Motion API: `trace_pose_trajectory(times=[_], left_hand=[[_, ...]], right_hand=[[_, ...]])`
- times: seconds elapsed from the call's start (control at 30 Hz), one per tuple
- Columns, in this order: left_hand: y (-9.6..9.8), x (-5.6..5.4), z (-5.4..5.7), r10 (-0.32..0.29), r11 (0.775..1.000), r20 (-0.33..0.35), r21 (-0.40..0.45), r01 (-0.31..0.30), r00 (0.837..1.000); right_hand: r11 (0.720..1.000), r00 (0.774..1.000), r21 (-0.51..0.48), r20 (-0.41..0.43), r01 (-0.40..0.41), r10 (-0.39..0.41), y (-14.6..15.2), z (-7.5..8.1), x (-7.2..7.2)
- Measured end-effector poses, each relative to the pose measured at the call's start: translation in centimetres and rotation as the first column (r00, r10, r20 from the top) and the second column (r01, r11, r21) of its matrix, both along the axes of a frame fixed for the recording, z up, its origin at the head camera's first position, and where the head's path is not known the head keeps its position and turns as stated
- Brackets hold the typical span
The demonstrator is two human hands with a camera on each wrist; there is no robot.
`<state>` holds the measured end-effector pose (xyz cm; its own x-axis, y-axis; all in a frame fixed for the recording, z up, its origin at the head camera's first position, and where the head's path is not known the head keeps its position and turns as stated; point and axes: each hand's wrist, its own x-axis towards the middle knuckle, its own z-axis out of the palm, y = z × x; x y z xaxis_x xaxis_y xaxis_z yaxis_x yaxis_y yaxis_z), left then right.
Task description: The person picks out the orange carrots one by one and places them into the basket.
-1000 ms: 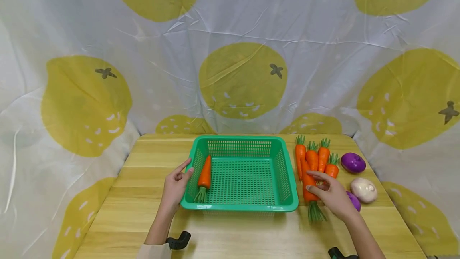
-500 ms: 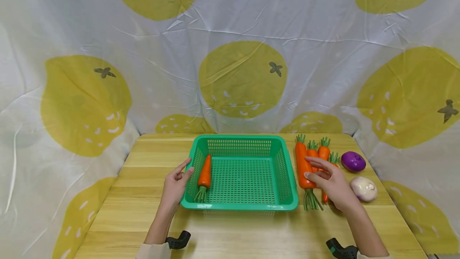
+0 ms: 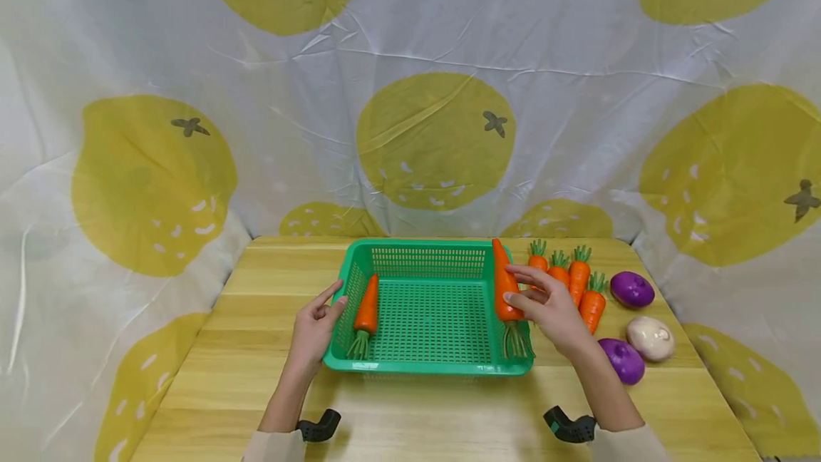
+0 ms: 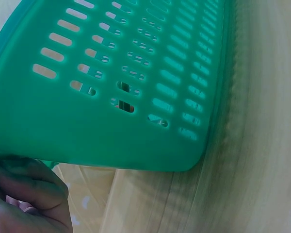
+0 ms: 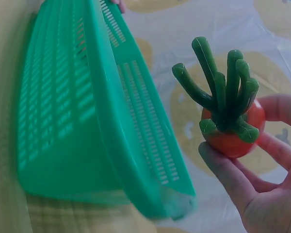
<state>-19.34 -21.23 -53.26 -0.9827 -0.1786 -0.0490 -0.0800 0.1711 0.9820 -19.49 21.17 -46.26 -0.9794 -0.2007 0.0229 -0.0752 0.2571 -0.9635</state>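
Note:
A green plastic basket (image 3: 426, 368) stands on the wooden table, with one carrot (image 3: 367, 309) lying along its left side. My left hand (image 3: 314, 326) grips the basket's left rim; in the left wrist view its curled fingers (image 4: 34, 187) show at the basket's edge. Between thumb and fingers, my right hand (image 3: 554, 309) pinches a second carrot (image 3: 504, 284) over the basket's right rim. That carrot's tip points away from me and its green stems (image 5: 228, 92) face the right wrist camera.
Several carrots (image 3: 579, 280) lie in a group right of the basket. Beyond them are two shiny purple vegetables, one at the back (image 3: 631, 289) and one nearer (image 3: 622, 361), and a whitish round vegetable (image 3: 650, 339). A lemon-print curtain (image 3: 436, 141) hangs behind the table (image 3: 423, 419).
My right hand has lifted the carrot from the group and carried it left, over the basket's right rim. The nearer purple vegetable shows again. My left hand stays at the left rim.

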Motion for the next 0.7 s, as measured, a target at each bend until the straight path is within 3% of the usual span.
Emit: trace_pose_trajectory(times=[0.47,0.7], left_hand=[[0.0,-0.2,0.1,-0.001,1.000,0.017,0.003,0.001,1.000],[0.0,-0.1,0.2,-0.002,1.000,0.017,-0.001,0.002,1.000]], right_hand=[[0.992,0.996,-0.102,0.047,-0.068,0.073,-7.4,-1.0,-1.9],[0.993,0.992,-0.101,0.103,-0.063,0.073,-11.0,-1.7,-2.4]])
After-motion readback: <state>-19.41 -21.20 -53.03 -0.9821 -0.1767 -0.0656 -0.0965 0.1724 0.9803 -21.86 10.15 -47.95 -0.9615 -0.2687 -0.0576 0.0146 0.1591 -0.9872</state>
